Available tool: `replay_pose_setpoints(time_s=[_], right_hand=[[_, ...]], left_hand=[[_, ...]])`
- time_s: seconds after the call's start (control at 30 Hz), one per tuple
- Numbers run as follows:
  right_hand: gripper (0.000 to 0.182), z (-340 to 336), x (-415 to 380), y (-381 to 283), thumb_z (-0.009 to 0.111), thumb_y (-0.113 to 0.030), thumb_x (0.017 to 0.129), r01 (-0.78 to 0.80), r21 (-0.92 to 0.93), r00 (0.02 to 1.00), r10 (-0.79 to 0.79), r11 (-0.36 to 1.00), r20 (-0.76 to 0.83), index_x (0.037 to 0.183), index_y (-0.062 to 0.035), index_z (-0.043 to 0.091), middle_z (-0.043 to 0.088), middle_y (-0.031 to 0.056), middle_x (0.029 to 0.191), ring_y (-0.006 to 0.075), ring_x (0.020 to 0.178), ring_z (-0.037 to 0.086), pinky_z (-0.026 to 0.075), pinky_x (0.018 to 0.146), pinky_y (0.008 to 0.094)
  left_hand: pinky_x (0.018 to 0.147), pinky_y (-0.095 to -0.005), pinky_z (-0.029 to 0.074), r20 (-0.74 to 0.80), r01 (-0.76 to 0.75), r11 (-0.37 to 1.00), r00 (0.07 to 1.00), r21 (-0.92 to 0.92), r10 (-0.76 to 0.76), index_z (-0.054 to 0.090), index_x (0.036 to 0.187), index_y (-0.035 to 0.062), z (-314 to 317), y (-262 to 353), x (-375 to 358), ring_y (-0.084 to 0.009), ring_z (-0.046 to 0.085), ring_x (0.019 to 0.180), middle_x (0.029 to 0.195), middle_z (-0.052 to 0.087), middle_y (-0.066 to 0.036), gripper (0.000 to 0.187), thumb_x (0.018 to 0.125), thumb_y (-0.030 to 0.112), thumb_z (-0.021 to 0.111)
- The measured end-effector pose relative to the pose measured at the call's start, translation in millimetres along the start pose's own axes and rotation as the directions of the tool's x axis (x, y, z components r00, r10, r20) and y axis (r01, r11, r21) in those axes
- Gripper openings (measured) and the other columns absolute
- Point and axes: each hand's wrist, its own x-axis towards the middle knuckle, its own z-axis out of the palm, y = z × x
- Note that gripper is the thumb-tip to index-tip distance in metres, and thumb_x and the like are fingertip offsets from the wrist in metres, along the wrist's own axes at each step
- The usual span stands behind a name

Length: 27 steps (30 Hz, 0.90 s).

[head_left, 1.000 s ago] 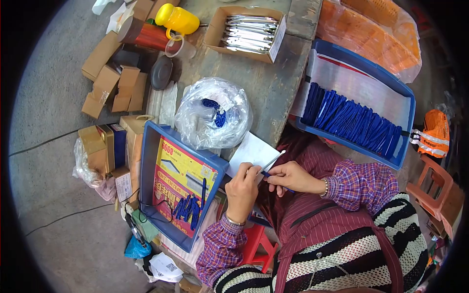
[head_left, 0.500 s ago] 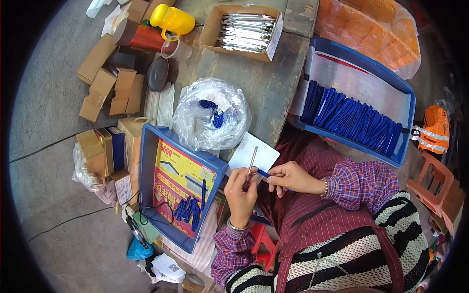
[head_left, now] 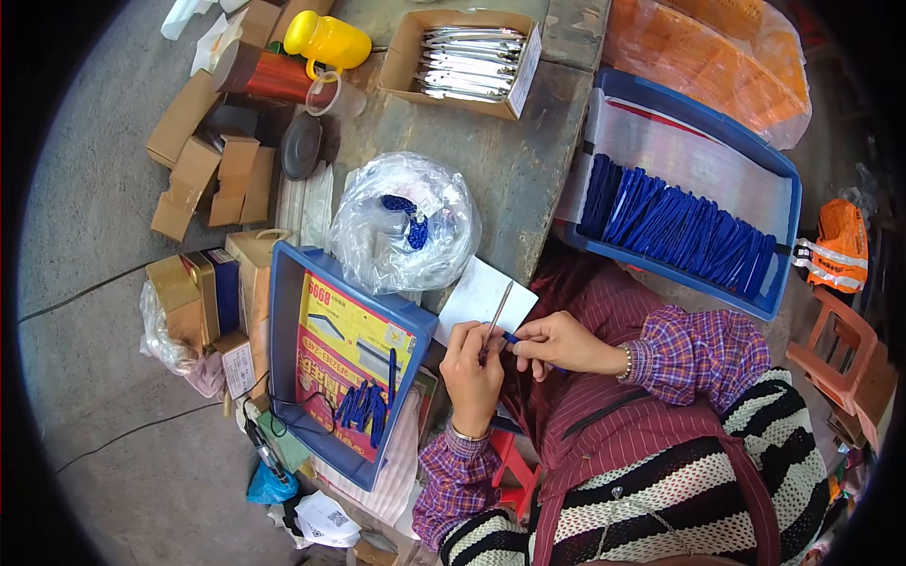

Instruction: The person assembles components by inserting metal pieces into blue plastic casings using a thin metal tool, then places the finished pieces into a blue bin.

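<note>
My left hand (head_left: 472,375) is closed round a slender pointed metal rod (head_left: 500,307), which sticks up from its fingers. Pinched in my right hand (head_left: 563,342) is a small blue piece (head_left: 511,338), its end meeting the left fingertips. Just beyond the hands lies a white sheet (head_left: 486,294). To the left, a blue tray (head_left: 283,283) holds a printed yellow and red sheet and several blue sticks (head_left: 361,407). Many slim blue pieces (head_left: 689,226) fill part of another blue tray (head_left: 791,203) at the right.
A plastic-wrapped roll (head_left: 377,259) sits on the table (head_left: 453,132). Behind it are a cardboard box (head_left: 401,75) of silver strips, a yellow jug (head_left: 335,41) and a clear cup (head_left: 344,97). Cartons (head_left: 193,184) stand left; an orange plastic-covered basket (head_left: 703,61) is far right.
The metal rod now leans more to the right, its tip farther from the left hand's fingers. Less of the blue piece shows between the hands. The view has shifted slightly.
</note>
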Motion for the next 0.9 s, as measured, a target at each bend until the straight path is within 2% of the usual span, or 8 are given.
replay_pose_setpoints(time_s=[0.17, 0.23, 0.3, 0.43, 0.6, 0.83, 0.9], right_hand=[[0.023, 0.8, -0.2, -1.6, 0.055, -0.012, 0.091, -0.004, 0.003, 1.0, 0.004, 1.0, -0.003, 0.104, 0.0058, 0.062, 0.066, 0.008, 0.075, 0.0106, 0.056, 0.063, 0.05, 0.051, 0.0221], [0.021, 1.1, 0.2, -1.3, 0.055, -0.012, 0.091, 0.0, -0.008, 1.0, -0.001, 1.0, -0.009, 0.099, 0.0055, 0.062, 0.066, 0.0083, 0.074, 0.0106, 0.056, 0.062, 0.05, 0.05, 0.0222], [0.019, 0.9, 1.2, 1.3, 0.055, -0.012, 0.091, 0.005, -0.008, 1.0, -0.005, 1.0, -0.008, 0.096, 0.0052, 0.062, 0.066, 0.0084, 0.074, 0.0107, 0.056, 0.062, 0.05, 0.05, 0.0223], [0.018, 1.9, 0.7, -0.9, 0.054, -0.011, 0.091, 0.009, -0.01, 1.0, -0.009, 1.0, -0.005, 0.092, 0.0046, 0.062, 0.066, 0.0082, 0.075, 0.0107, 0.055, 0.062, 0.049, 0.05, 0.0223], [0.019, 1.6, 3.2, 5.5, 0.055, -0.013, 0.091, 0.033, 0.004, 0.999, -0.033, 0.999, 0.0, 0.092, 0.0042, 0.063, 0.066, 0.0072, 0.073, 0.0103, 0.054, 0.061, 0.049, 0.049, 0.0222], [0.02, 2.3, 3.2, 6.4, 0.056, -0.014, 0.09, 0.044, 0.014, 0.999, -0.044, 0.999, -0.021, 0.09, 0.0045, 0.064, 0.066, 0.0075, 0.071, 0.0103, 0.053, 0.062, 0.05, 0.048, 0.0224], [0.02, 1.8, 3.1, 6.2, 0.056, -0.014, 0.09, 0.05, 0.014, 0.999, -0.05, 0.999, -0.023, 0.091, 0.0049, 0.064, 0.066, 0.0077, 0.071, 0.0103, 0.053, 0.062, 0.05, 0.048, 0.0224]], left_hand=[[0.056, -0.0323, 0.049, 0.019, -0.027, 0.998, 0.999, 0.065, 0.026, 0.062, 0.085, 0.0007, -2.0, 0.2, 2.7, -0.0249, 0.064, 0.066, 0.084, 0.058, -0.011, 0.011, 0.075, -0.003, 0.065], [0.055, -0.0327, 0.049, 0.022, -0.038, 0.995, 0.999, 0.094, 0.036, 0.062, 0.084, 0.0016, -3.0, -0.4, 2.8, -0.0256, 0.063, 0.065, 0.085, 0.058, -0.01, 0.011, 0.075, -0.002, 0.066], [0.053, -0.034, 0.048, 0.037, -0.097, 0.979, 0.995, 0.179, 0.092, 0.062, 0.084, 0.0037, -3.9, -1.1, 2.9, -0.0269, 0.062, 0.064, 0.085, 0.057, -0.009, 0.01, 0.075, 0.001, 0.066], [0.051, -0.0353, 0.047, 0.049, -0.133, 0.965, 0.991, 0.226, 0.125, 0.062, 0.086, 0.0053, -3.3, -3.6, 2.0, -0.0274, 0.061, 0.063, 0.085, 0.057, -0.008, 0.011, 0.076, 0.003, 0.066], [0.05, -0.0364, 0.046, 0.137, -0.236, 0.902, 0.97, 0.362, 0.199, 0.06, 0.089, 0.0075, -8.4, 1.5, 4.9, -0.0266, 0.061, 0.064, 0.085, 0.056, -0.008, 0.014, 0.076, 0.004, 0.063], [0.051, -0.0362, 0.046, 0.18, -0.275, 0.894, 0.958, 0.354, 0.223, 0.06, 0.089, 0.0081, -10.5, 0.5, 7.5, -0.026, 0.061, 0.066, 0.086, 0.056, -0.007, 0.014, 0.076, 0.004, 0.063], [0.052, -0.0362, 0.046, 0.168, -0.208, 0.919, 0.973, 0.334, 0.159, 0.061, 0.09, 0.0076, -9.9, 0.0, 6.1, -0.0263, 0.061, 0.067, 0.086, 0.057, -0.007, 0.015, 0.076, 0.004, 0.063]])
